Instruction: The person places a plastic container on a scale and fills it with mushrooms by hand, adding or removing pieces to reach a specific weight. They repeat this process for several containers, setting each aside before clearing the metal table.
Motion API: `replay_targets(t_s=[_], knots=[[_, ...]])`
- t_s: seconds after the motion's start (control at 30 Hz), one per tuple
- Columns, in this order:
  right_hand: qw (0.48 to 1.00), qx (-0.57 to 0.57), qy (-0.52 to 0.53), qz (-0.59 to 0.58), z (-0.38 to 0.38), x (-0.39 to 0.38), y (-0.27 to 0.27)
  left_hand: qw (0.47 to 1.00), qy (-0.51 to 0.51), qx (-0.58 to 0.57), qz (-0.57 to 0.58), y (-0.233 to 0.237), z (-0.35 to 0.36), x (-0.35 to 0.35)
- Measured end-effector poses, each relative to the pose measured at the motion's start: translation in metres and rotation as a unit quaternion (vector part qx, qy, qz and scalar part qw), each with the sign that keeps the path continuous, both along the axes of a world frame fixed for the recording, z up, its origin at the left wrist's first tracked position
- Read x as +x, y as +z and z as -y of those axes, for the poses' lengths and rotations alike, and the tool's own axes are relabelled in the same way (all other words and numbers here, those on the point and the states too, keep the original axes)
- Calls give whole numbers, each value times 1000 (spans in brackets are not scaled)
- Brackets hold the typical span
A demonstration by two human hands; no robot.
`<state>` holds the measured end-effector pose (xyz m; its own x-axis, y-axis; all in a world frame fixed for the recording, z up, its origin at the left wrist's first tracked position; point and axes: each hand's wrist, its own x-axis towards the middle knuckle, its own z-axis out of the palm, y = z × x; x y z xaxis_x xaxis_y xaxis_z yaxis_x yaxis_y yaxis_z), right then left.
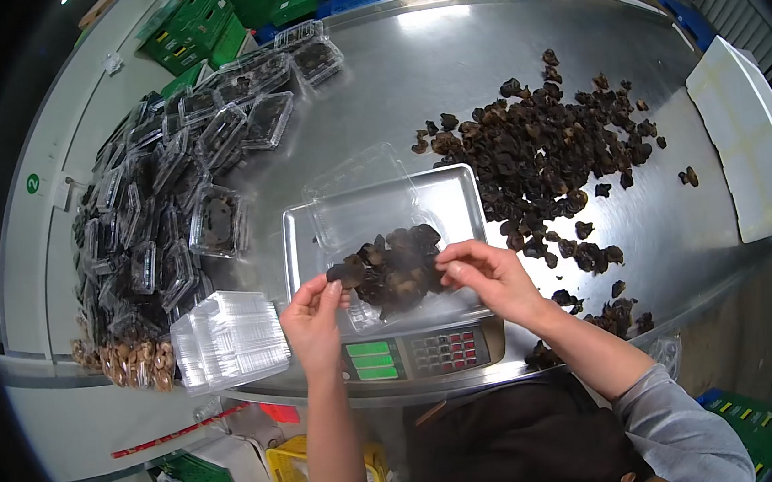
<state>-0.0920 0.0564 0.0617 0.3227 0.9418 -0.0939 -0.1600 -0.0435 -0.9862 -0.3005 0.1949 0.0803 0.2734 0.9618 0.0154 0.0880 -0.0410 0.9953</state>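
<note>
A clear plastic clamshell box (366, 197) stands on the metal pan of a weighing scale (450, 189), its lid raised at the back. Dark wood ear mushrooms (398, 272) heap up in the box. Between thumb and fingers, my left hand (315, 316) pinches a wood ear mushroom piece (344, 273) at the left of the heap. At the heap's right side is my right hand (490, 278), fingers curled and thumb close to the index finger on the edge of the mushrooms. The scale's green display (372, 362) and keypad face me.
A large loose pile of wood ear mushrooms (547, 144) spreads over the steel table (372, 77) at the right. Many filled clamshell boxes (219, 221) are heaped at the left. Nested empty clamshells (229, 339) sit beside the scale. A white foam box (749, 136) stands at the right edge.
</note>
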Motion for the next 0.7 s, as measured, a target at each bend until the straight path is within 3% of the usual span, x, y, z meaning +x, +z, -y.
replay_targets(t_s=[0.07, 0.17, 0.27, 0.47, 0.7], knots=[[999, 5, 39, 2, -7, -8, 12, 993, -20, -106, 43, 10, 9, 5], [997, 9, 36, -61, -18, -26, 23, 986, -52, -156, 39, 24, 27, 17], [980, -27, 118, -157, -23, -23, 30, 979, -95, -174, 52, 19, 35, 18], [956, -40, 90, -275, -20, -24, 21, 961, -127, -215, 122, 19, 41, 18], [951, -29, 86, -295, -15, -25, 14, 954, -155, -210, 147, 15, 42, 19]])
